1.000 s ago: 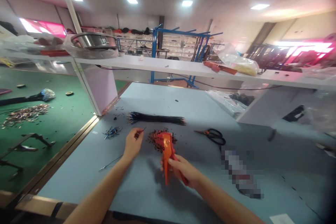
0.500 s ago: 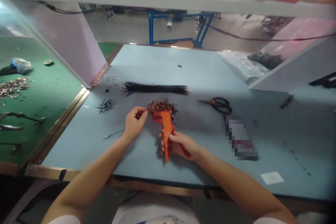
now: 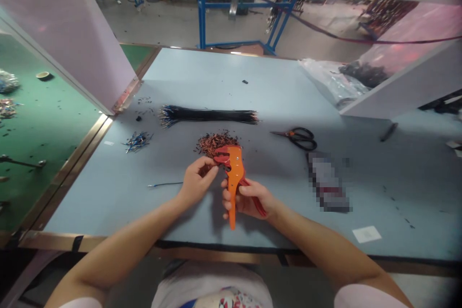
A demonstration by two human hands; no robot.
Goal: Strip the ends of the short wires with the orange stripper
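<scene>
My right hand (image 3: 250, 198) is wrapped round the handles of an orange and red wire stripper (image 3: 236, 166), whose jaws point up and to the left. Pinched in my left hand (image 3: 198, 179) is a thin black wire (image 3: 169, 183); its tail, with a light terminal at the tip, sticks out to the left of the hand. The left fingertips are right at the stripper's jaws, and the wire's other end is hidden there. Just behind the jaws lies a heap of small copper-brown scraps (image 3: 212, 143). A long bundle of black wires (image 3: 212, 115) rests farther back.
Black-handled scissors (image 3: 301, 138) and a pixelated dark object (image 3: 328, 183) lie to the right. A small pile of blue-tipped wire pieces (image 3: 137, 141) is at the left. White panels (image 3: 72, 33) stand at both sides, with a plastic bag (image 3: 332, 82) by the right one.
My left hand has moved right and nearer to me, bringing the wire from the scrap heap's edge to the stripper's jaws. The red handle now stands out wider. The view has shifted slightly.
</scene>
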